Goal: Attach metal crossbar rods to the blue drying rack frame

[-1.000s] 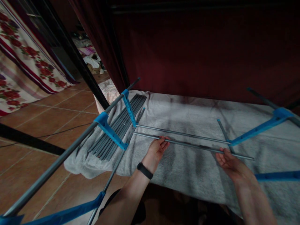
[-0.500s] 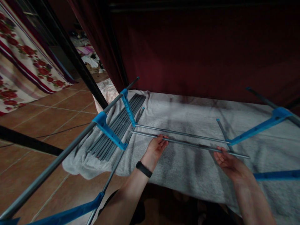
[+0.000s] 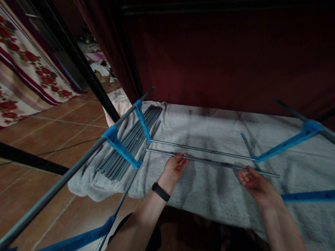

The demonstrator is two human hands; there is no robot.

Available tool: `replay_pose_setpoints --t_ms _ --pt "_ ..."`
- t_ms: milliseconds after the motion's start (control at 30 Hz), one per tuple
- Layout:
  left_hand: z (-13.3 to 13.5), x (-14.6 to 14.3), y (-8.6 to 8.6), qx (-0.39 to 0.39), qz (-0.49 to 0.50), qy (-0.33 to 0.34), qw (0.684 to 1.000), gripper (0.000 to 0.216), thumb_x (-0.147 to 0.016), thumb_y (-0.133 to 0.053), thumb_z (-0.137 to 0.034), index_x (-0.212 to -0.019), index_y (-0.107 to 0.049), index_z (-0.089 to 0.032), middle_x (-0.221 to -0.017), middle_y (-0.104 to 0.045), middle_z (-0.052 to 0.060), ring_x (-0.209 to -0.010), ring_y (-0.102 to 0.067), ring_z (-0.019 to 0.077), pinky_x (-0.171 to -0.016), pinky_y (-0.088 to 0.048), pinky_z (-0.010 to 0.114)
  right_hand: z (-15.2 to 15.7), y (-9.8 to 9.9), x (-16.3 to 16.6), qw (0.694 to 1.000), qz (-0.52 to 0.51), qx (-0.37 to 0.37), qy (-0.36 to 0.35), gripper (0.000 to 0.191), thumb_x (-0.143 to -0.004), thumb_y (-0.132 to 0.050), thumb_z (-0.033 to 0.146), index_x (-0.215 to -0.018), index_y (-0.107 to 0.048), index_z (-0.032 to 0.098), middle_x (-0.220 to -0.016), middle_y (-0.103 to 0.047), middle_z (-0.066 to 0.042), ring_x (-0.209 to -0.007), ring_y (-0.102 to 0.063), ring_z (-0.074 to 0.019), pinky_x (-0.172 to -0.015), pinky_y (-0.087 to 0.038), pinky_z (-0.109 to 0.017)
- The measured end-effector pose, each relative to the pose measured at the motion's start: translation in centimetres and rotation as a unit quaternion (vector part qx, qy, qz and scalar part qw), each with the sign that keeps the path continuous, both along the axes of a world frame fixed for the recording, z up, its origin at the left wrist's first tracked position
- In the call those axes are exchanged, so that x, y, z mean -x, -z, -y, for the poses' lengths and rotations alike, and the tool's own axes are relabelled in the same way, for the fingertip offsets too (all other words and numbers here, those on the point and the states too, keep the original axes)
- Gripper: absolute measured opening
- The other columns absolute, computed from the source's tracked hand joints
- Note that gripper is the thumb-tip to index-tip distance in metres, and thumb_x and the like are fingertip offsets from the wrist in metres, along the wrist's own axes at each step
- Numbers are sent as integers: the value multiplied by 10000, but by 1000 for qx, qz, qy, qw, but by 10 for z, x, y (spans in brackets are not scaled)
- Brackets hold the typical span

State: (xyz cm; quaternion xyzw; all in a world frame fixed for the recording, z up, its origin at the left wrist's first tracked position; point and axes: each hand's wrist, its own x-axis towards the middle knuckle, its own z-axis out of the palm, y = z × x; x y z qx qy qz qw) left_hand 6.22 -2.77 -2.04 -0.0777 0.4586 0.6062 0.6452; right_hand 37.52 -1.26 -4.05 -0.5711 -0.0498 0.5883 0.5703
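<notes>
Grey metal rod (image 3: pixel 214 163) spans centre frame, pinched by left hand (image 3: pixel 175 169) and right hand (image 3: pixel 253 182), long axis left-to-right, dipping rightward, just below near-parallel crossbar (image 3: pixel 204 150).

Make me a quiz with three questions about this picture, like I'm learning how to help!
1. True or false: the left hand and the right hand hold the same grey rod.

2. Pick one. What colour are the slanting brackets?
a) red
b) blue
c) yellow

3. Fill the gap: the black band is around the ____ wrist.

Key: 1. True. 2. b. 3. left.
</notes>
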Motion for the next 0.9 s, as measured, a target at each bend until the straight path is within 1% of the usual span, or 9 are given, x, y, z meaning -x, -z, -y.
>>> replay_pose_setpoints --t_ms 67,167,300,467,633,767,900 --pt "1 -1 0 -3 -1 0 1000 212 -929 -520 -8 -812 -613 -159 -793 -701 81 -735 -716 176 -767 -607 313 0 1 -2 1000 -8 -5 -7 250 -967 -505 52 -833 -645 210 -805 -676 2 -697 -693 -105 -698 -655 -216" --pt "2 0 0 -1 -8 10 1000 226 -944 -516 -20 -794 -598 -168 -784 -703 71 -714 -709 164 -734 -598 294 1 -2 -1 1000 -16 -5 -7 254 -946 -487 31 -834 -642 198 -829 -688 -11 -724 -705 -119 -685 -664 -241" --pt "3 1 -2 -5 -14 18 1000 241 -967 -516 -48 -776 -595 -172 -793 -706 72 -711 -701 150 -710 -586 265 3 -10 4 1000 -19 2 -2 270 -924 -476 -5 -853 -646 192 -824 -692 -13 -708 -709 -119 -670 -662 -244" --pt "2 1 -8 1 -11 15 1000 214 -971 -519 -59 -806 -609 -160 -778 -697 78 -688 -693 149 -665 -586 252 3 -17 9 999 -32 19 12 282 -941 -450 -8 -855 -640 181 -817 -700 -14 -688 -709 -116 -648 -660 -247" --pt "-1 2 -13 13 -25 22 999 211 -984 -511 -56 -825 -603 -159 -790 -705 77 -668 -692 140 -642 -588 238 4 -14 10 999 -49 1 14 236 -939 -497 13 -851 -644 175 -805 -707 -15 -683 -706 -116 -671 -659 -246" --pt "-2 4 -12 3 -38 29 999 235 -990 -498 -42 -804 -602 -142 -792 -704 83 -670 -692 141 -634 -591 240 5 -10 11 998 -58 -23 15 225 -918 -520 12 -861 -654 183 -812 -715 -14 -705 -707 -118 -704 -653 -240" --pt "-5 6 -12 5 -43 33 999 247 -994 -494 -41 -796 -603 -140 -790 -702 77 -682 -694 141 -637 -595 242 7 -10 13 997 -63 -32 17 204 -903 -537 9 -865 -658 169 -830 -716 -23 -716 -700 -120 -714 -643 -235"
